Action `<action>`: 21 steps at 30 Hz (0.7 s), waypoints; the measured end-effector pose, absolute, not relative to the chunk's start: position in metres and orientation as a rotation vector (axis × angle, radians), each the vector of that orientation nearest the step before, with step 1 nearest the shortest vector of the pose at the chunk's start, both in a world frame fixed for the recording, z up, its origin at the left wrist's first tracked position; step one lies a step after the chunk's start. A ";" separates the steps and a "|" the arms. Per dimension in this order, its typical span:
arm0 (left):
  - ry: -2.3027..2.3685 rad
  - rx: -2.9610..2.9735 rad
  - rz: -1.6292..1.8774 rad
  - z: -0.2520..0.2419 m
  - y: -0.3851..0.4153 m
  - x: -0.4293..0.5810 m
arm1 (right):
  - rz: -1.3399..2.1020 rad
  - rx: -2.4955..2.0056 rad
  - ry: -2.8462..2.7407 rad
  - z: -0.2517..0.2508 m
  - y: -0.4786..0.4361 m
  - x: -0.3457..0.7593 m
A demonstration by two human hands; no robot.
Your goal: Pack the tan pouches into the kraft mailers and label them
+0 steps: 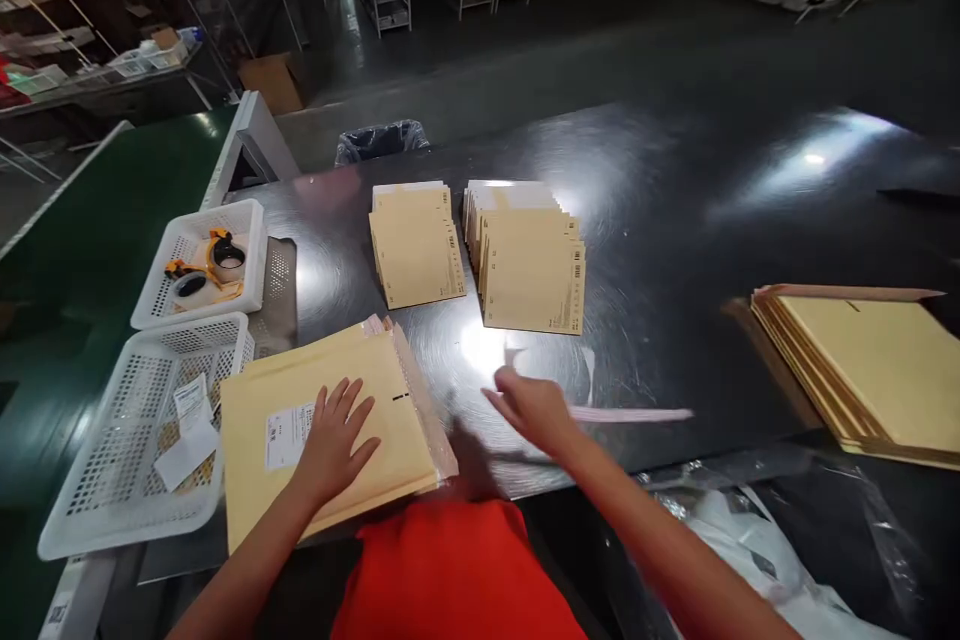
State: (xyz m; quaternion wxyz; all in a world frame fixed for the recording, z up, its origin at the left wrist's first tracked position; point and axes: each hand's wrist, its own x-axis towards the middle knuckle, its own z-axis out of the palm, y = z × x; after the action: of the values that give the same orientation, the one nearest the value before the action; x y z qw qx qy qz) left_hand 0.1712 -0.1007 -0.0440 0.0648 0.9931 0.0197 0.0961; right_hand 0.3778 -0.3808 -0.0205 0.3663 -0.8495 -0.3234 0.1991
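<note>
My left hand (339, 442) lies flat with spread fingers on a yellow padded mailer envelope (247, 460), beside its white printed label (282, 442). The mailer's bubble-lined flap (424, 395) is unfolded to the right. My right hand (534, 408) is above the table to the right of that flap, its fingers curled in. A thin pinkish-white strip (634, 414) stretches to the right from behind the right wrist. Whether the fingers hold it is hidden.
Two stacks of labelled kraft-coloured envelopes (418, 255) (531, 270) stand ahead on the black table (675, 220). More padded mailers (877, 360) are piled at right. White baskets (146, 510) (255, 250) at left hold papers and tape dispensers (225, 255). Beyond runs a green conveyor (97, 190).
</note>
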 end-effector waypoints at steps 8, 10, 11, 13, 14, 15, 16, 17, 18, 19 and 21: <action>0.030 2.986 0.339 -0.049 -0.103 0.169 | 0.598 -2.239 -1.240 -0.046 -0.295 0.329; 0.033 2.977 0.327 -0.049 -0.105 0.170 | 0.586 -2.280 -1.362 -0.044 -0.292 0.319; 0.040 2.977 0.320 -0.050 -0.106 0.170 | 0.570 -2.313 -1.422 -0.043 -0.287 0.315; 0.051 2.982 0.305 -0.051 -0.107 0.172 | 0.505 -2.395 -1.483 -0.042 -0.266 0.314; 0.053 2.986 0.297 -0.051 -0.107 0.172 | 0.470 -2.428 -1.477 -0.041 -0.251 0.319; 0.053 2.991 0.288 -0.052 -0.107 0.173 | 0.438 -2.456 -1.448 -0.040 -0.232 0.327; 0.062 2.997 0.283 -0.052 -0.107 0.174 | 0.413 -2.481 -1.405 -0.038 -0.212 0.338; 0.080 3.003 0.281 -0.052 -0.106 0.174 | 0.400 -2.502 -1.360 -0.036 -0.191 0.350; 0.104 3.008 0.281 -0.052 -0.106 0.175 | 0.392 -2.523 -1.317 -0.033 -0.172 0.364; 0.119 3.011 0.282 -0.052 -0.105 0.175 | 0.382 -2.543 -1.277 -0.030 -0.158 0.375; 0.093 3.010 0.275 -0.051 -0.105 0.175 | 0.349 -2.568 -1.231 -0.027 -0.146 0.387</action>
State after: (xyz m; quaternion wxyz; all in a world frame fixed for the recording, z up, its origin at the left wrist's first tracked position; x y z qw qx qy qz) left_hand 0.1747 -0.1047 -0.0511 0.0587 0.9937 0.0307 0.0908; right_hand 0.3873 -0.1461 -0.0266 0.1358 -0.8868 -0.4250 0.1205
